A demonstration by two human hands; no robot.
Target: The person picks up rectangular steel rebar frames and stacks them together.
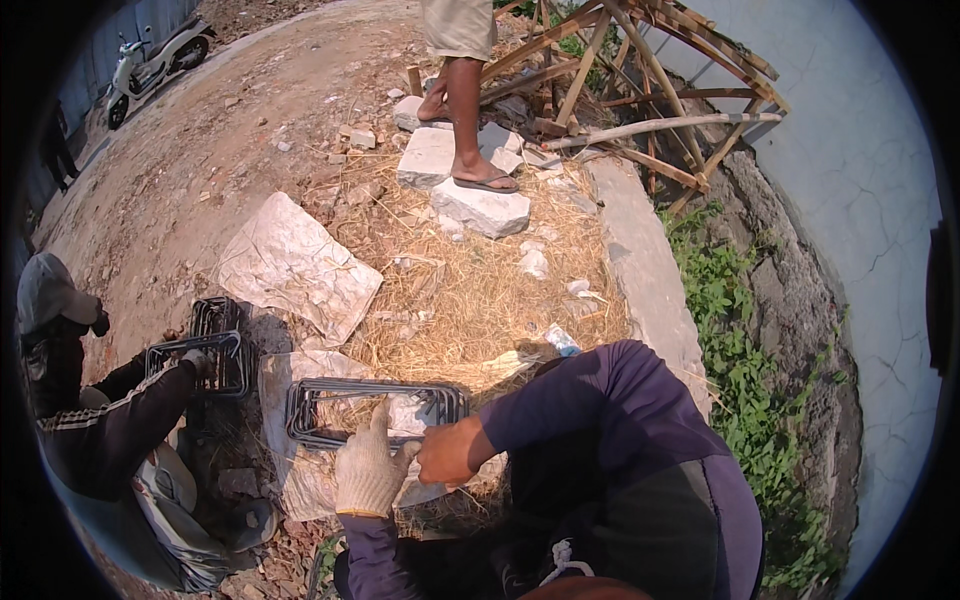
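Observation:
A bundle of dark rectangular rebar stirrups (375, 385) lies in front of me on a pale sack, its bars stacked closely. My left hand (372, 468) wears a knitted glove and closes on the near side of the bundle, with the index finger reaching up over the bars. Bare and curled, my right hand (455, 452) is beside it at the near right part of the stirrups. The left thumb meets its knuckles. Whatever the right fingers hold is hidden.
At left, a crouching co-worker (100, 410) handles another stirrup stack (215, 360). Another person (465, 110) stands ahead on broken concrete blocks (482, 207). Straw and a flat sack (295, 265) cover the ground. Bamboo poles (665, 125), a low concrete edge (650, 260) and a wall (850, 190) stand right.

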